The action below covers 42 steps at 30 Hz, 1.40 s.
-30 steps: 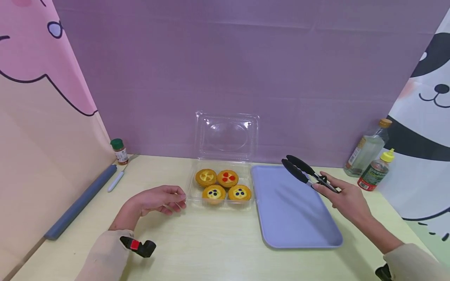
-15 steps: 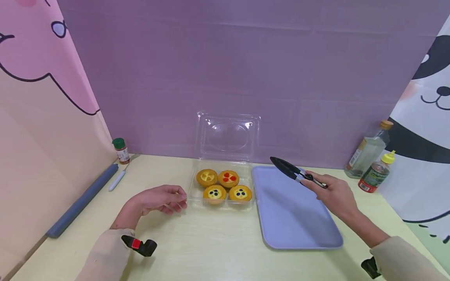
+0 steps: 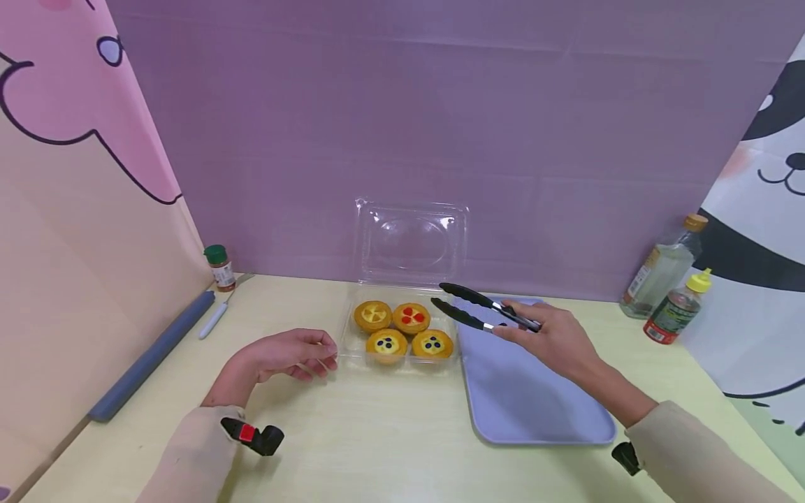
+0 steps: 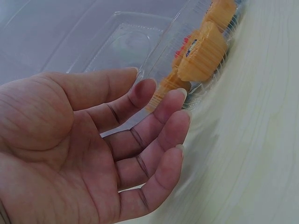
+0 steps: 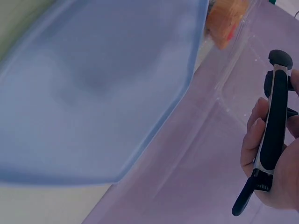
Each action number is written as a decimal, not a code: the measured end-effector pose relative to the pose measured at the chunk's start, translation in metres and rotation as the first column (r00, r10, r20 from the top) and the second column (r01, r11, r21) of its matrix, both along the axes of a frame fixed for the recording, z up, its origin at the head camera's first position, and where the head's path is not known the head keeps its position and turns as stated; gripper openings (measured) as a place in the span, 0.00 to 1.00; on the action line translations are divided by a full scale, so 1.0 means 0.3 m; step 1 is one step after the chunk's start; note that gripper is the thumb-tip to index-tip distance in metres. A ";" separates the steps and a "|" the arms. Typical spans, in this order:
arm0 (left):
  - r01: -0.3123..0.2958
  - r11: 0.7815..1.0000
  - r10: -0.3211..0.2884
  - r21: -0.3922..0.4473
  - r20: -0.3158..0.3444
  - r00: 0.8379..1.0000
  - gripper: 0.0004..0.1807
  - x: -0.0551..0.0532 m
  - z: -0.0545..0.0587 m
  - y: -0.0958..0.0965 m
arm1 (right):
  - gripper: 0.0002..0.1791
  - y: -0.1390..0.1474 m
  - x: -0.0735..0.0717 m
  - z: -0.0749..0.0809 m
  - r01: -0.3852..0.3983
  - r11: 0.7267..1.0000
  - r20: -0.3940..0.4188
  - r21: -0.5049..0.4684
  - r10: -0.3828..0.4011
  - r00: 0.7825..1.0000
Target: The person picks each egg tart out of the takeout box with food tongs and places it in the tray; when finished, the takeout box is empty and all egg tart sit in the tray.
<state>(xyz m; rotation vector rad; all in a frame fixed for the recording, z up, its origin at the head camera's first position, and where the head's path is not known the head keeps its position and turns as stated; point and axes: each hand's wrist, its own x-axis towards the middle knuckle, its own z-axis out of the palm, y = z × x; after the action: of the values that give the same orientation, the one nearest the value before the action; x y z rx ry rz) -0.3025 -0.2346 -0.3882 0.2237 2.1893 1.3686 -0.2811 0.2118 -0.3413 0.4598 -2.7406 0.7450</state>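
Note:
My right hand (image 3: 553, 342) grips black-tipped tongs (image 3: 487, 307) by the handles. Their spread tips point left, over the right edge of the clear plastic box (image 3: 342, 335); the right wrist view shows the black handle (image 5: 275, 121) in the palm. Inside the box sit a yellow-topped tart (image 3: 372, 316), a tart with red pieces (image 3: 411, 318) and two blue-dotted tarts (image 3: 386, 346). At the box's left side, my left hand (image 3: 289, 355) pinches the rim between thumb and index finger, the other fingers loosely bent. From the left wrist, the tarts (image 4: 203, 53) appear beyond my fingertips.
A lilac tray (image 3: 534, 405) lies right of the box, below the tongs. The box's lid (image 3: 411, 241) stands raised against the purple backdrop. Bottles (image 3: 678, 307) stand at right; a green-capped jar (image 3: 220, 267), white-handled tool (image 3: 214, 321) and blue roll (image 3: 154, 356) are at left.
My right hand has carried the tongs left, from above the tray to the box's right edge. The tongs' tips closed together midway and are spread again. My left hand keeps its place.

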 end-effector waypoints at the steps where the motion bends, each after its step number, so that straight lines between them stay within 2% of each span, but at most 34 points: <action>1: -0.002 1.000 0.002 0.000 0.000 1.000 0.18 0.000 0.000 -0.001 | 0.35 -0.018 -0.001 0.003 0.000 1.000 0.016 0.014 -0.001 1.000; 10: -0.006 1.000 0.006 -0.003 0.003 1.000 0.17 -0.001 -0.008 0.003 | 0.41 -0.166 -0.026 0.004 -0.052 0.994 0.121 0.094 0.040 0.992; 23: 0.000 1.000 0.000 0.002 -0.004 1.000 0.17 -0.002 -0.012 0.006 | 0.48 -0.336 -0.114 -0.002 -0.071 0.980 0.207 0.187 0.032 0.978; 28: 0.006 1.000 -0.006 0.007 -0.005 1.000 0.17 0.002 -0.009 0.009 | 0.49 -0.379 -0.132 0.005 -0.066 0.967 0.213 0.245 0.012 0.977; 36: 0.020 1.000 -0.020 0.011 -0.009 1.000 0.17 0.000 -0.001 0.005 | 0.49 -0.420 -0.152 0.010 -0.059 0.960 0.254 0.272 -0.013 0.967; 42: 0.014 1.000 -0.014 0.009 -0.009 1.000 0.17 0.001 0.000 0.000 | 0.49 -0.439 -0.162 0.006 -0.064 0.951 0.238 0.301 -0.010 0.971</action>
<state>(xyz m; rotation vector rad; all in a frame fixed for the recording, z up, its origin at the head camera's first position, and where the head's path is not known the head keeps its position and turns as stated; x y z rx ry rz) -0.3021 -0.2344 -0.3881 0.2482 2.1854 1.3728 -0.3298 0.0800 -0.3396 0.5007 -3.0994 0.3979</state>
